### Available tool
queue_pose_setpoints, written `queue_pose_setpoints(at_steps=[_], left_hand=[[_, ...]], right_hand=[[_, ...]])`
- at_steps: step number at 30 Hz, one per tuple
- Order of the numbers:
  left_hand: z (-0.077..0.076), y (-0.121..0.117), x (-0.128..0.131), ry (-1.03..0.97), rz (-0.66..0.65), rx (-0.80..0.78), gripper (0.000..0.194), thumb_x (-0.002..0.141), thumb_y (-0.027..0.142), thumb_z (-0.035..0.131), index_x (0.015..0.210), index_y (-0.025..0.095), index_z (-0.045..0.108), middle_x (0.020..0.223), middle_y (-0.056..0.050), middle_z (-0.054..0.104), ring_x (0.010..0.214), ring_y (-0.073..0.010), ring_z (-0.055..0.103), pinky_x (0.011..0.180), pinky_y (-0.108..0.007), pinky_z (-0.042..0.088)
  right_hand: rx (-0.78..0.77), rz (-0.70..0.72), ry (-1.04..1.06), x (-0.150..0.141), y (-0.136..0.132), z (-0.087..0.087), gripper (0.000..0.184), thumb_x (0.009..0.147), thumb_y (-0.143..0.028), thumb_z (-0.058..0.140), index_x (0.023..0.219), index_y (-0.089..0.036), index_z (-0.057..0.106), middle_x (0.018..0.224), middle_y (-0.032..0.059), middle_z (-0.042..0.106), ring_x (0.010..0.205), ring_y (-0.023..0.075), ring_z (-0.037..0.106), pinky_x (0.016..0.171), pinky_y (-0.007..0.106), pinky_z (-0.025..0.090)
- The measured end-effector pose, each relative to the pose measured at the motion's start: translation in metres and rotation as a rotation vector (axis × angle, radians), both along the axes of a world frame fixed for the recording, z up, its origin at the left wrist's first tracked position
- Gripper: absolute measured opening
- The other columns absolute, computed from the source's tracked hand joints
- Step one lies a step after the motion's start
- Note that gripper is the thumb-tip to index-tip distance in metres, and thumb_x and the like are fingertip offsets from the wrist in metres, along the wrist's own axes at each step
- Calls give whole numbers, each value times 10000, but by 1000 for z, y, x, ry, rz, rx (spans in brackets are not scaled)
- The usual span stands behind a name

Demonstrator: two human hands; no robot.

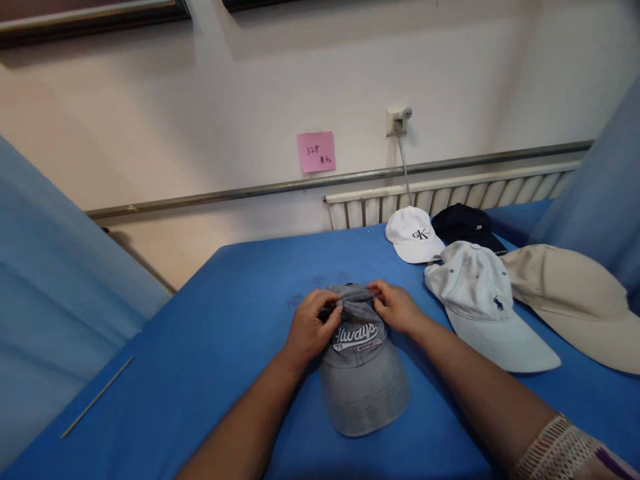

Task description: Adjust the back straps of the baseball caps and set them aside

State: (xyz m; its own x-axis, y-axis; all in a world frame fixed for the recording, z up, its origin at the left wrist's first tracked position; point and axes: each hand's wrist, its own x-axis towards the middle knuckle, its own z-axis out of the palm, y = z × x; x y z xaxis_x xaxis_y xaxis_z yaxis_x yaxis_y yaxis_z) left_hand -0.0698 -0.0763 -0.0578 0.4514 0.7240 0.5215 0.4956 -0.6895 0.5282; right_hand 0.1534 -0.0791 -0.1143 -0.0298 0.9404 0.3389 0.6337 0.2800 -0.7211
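Observation:
A grey cap (363, 373) with white lettering on its front lies on the blue table (225, 320), its brim toward me. My left hand (310, 327) grips the left side of the cap's crown, fingers curled over the fabric. On the right side, my right hand (395, 305) pinches the same crown. Between the two hands the back of the crown is folded and bunched.
To the right lie a white cap (414, 235) with a black logo, a dark navy cap (465, 223), a pale cap (487, 307) with a small emblem and a beige cap (575, 300). A thin stick (97, 397) rests at the table's left. Blue curtains hang on both sides.

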Motion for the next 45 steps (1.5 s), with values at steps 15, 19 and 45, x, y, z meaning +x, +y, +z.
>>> queue_pose_setpoints(at_steps=[15, 19, 45], left_hand=[[4, 2, 2, -131, 34, -80, 152, 820, 251, 610, 939, 182, 674, 853, -33, 653, 754, -141, 597, 729, -276, 493], [8, 1, 3, -189, 37, -96, 190, 845, 281, 584, 976, 184, 680, 894, -47, 671, 795, -152, 609, 735, -278, 494], [26, 13, -32, 90, 183, -303, 221, 741, 269, 600, 919, 165, 679, 705, -9, 650, 617, -131, 570, 585, -231, 437]], right_hand=[[-117, 307, 384, -17, -23, 25, 168, 812, -334, 575, 736, -189, 537, 595, -50, 506, 525, 90, 440, 485, 201, 323], [-195, 313, 721, -17, -26, 36, 265, 773, -419, 622, 710, -191, 504, 566, -61, 465, 491, 81, 398, 473, 207, 318], [-183, 158, 712, -16, -13, 18, 290, 668, -431, 679, 645, -185, 526, 553, -64, 454, 511, 83, 379, 505, 230, 303]])
